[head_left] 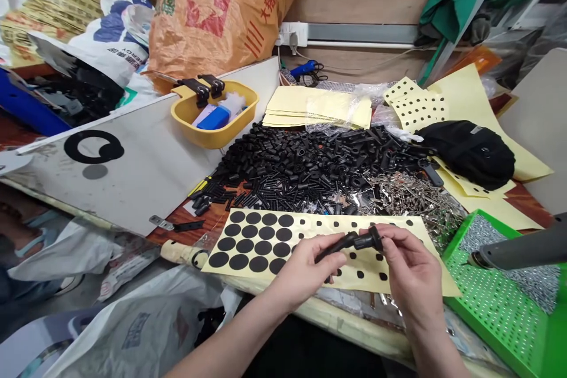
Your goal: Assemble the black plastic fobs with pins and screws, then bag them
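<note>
A black plastic part [364, 240], tube-like with a flanged right end, is held between both hands above the table. My left hand [312, 263] is closed round its longer, angled left piece. At the flanged end, my right hand [411, 266] pinches with thumb and fingers; whether it also holds something small there is hidden. Under the hands lies a yellow backing sheet [261, 218] with large black round stickers [245, 245] on its left and small black dots on its right. Just beyond it spreads a heap of black plastic parts [301, 156].
Small metal pieces [410, 198] lie in a pile right of the heap. A green tray [482, 289] of screws stands at right, with a grey cylindrical tool [522, 251] over it. A yellow bin [212, 136] hangs on the grey partition [146, 189]. A black cap [469, 153] lies behind.
</note>
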The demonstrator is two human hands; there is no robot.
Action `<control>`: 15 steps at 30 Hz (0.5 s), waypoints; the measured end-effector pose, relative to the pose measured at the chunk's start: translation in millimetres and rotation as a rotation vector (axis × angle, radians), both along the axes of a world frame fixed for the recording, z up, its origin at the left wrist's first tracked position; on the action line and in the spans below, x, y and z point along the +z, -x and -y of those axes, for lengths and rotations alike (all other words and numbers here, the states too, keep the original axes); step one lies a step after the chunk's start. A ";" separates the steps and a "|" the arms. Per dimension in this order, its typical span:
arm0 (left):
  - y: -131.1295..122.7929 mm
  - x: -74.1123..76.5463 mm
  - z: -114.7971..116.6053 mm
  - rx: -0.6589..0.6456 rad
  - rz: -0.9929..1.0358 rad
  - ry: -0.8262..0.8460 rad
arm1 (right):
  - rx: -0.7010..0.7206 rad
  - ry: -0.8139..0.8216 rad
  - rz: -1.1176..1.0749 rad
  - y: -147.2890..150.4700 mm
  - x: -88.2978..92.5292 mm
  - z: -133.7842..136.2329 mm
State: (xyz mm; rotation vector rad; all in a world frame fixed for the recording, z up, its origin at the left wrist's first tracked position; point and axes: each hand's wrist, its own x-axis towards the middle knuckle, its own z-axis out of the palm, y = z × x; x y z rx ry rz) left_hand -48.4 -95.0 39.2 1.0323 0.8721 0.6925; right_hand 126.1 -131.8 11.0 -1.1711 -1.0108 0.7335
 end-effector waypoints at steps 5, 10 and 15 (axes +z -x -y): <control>-0.7 3.8 1.8 0.095 0.058 0.047 | -0.015 -0.008 0.112 3.8 6.8 5.1; -2.7 4.5 4.7 0.096 -0.024 0.067 | -0.065 -0.044 0.214 7.7 12.8 8.3; -9.2 -0.7 9.1 0.134 -0.095 0.043 | -0.109 -0.178 0.538 12.3 14.3 9.6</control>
